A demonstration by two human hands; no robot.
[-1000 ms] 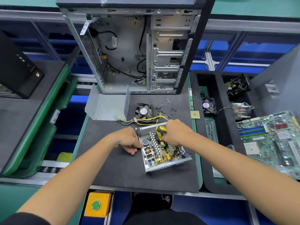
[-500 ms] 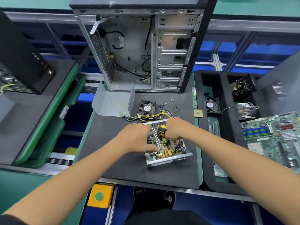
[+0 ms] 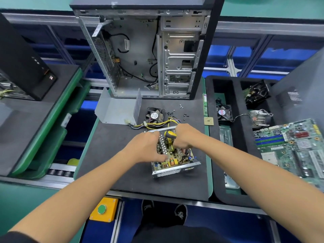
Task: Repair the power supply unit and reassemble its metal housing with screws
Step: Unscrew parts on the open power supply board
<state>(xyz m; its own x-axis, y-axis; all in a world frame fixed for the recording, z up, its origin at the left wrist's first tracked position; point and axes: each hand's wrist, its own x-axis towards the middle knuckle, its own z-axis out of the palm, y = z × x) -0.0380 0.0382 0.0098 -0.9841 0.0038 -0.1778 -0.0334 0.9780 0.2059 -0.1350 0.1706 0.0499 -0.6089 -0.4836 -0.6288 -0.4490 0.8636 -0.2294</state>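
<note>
Both hands work over the open power supply unit (image 3: 172,155), which lies near the middle of the black bench mat (image 3: 114,155), toward its right edge. The left hand (image 3: 147,149) rests on the unit's left side with fingers lying fairly flat across the board, apparently to keep the chassis from sliding. The right hand (image 3: 185,137) is wrapped around a yellow-and-black screwdriver (image 3: 170,134), tip directed down into the board; the tip itself is hidden.

Largest first: the computer case (image 3: 149,53) stands upright at the far edge of the mat, side panel off, probably kept close for refitting. The bent metal cover (image 3: 119,109) sits at the far left corner, set aside so the board stays accessible. A motherboard (image 3: 289,146) lies at the right, off the mat. A fan (image 3: 155,115) sits just behind the unit, near its yellow wiring (image 3: 157,123). Loose screws (image 3: 177,113) are gathered by the far edge, within reach for closing the housing.

Labels on the fan hub and case stickers are too small to read.
</note>
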